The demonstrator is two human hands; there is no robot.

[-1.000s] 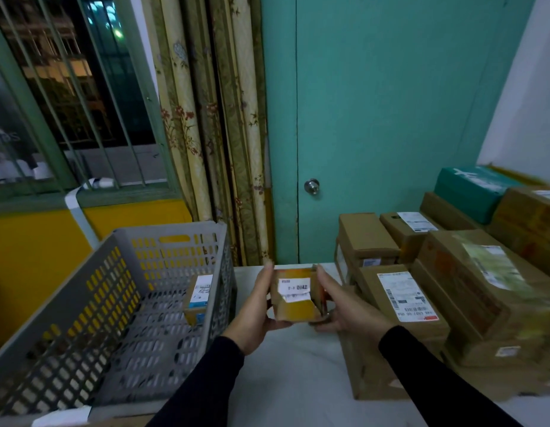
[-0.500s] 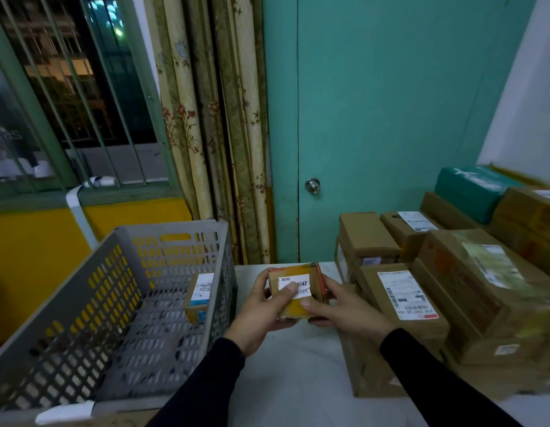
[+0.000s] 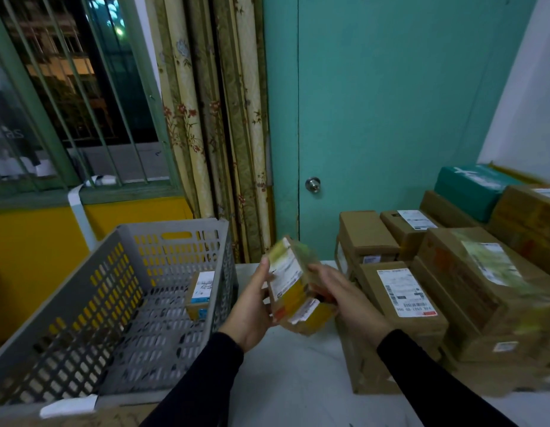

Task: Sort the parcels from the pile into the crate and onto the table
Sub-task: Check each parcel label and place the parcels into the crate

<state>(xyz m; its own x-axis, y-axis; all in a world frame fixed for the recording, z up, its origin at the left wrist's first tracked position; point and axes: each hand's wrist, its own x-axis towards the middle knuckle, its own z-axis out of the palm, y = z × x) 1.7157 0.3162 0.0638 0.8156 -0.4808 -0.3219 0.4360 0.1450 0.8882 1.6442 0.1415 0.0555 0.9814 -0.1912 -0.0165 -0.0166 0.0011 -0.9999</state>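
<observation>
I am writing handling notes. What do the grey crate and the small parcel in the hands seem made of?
Grey crate: apparently rigid moulded plastic, matte, with regular punched slots. Small parcel: probably cardboard, brown-yellow under glossy tape, with white paper labels; motion blur leaves this uncertain.

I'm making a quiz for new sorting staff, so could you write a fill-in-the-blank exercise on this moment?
1. The small yellow parcel is held by ____ hands.
2. The grey crate holds ____ parcel.
3. The pile of brown boxes lies to the person's ____.
4. The door behind the table is ____ in colour.

Missing words: both; one; right; teal
</observation>
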